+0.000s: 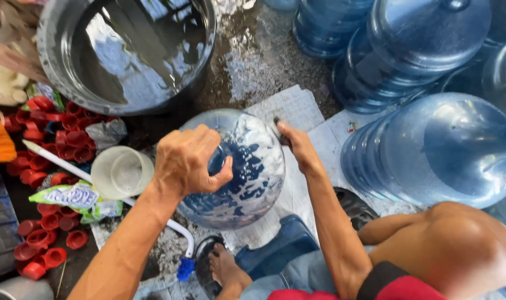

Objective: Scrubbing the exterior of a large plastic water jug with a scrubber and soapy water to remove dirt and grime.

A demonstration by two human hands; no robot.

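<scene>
While soapy foam streaks its clear blue wall, the jug stands upright at the middle of the wet ground, seen from above, with both of the person's hands on it. At its top, the left hand is curled into a closed grip over the neck, fingers wrapped down and thumb pressed against the shoulder, so the mouth of the jug is hidden beneath it. On the far side of the jug, the right hand presses against the upper wall with its fingers bent around something small and dark; what that thing is I cannot tell. Just left of the jug stands a pale cup, and a white tube runs under the cup and bends down past the jug's near side to a blue end. Farther left of the jug lie many red caps, scattered in heaps, with a green and white packet among them. Beyond the jug, up and to its left, sits a big grey basin full of water. To the right of the jug, several more blue bottles lie and stand close together, well packed. Under the jug, sheets of printed paper cover the wet floor. Near the jug's lower edge, the person's bare foot rests on a dark sandal.
</scene>
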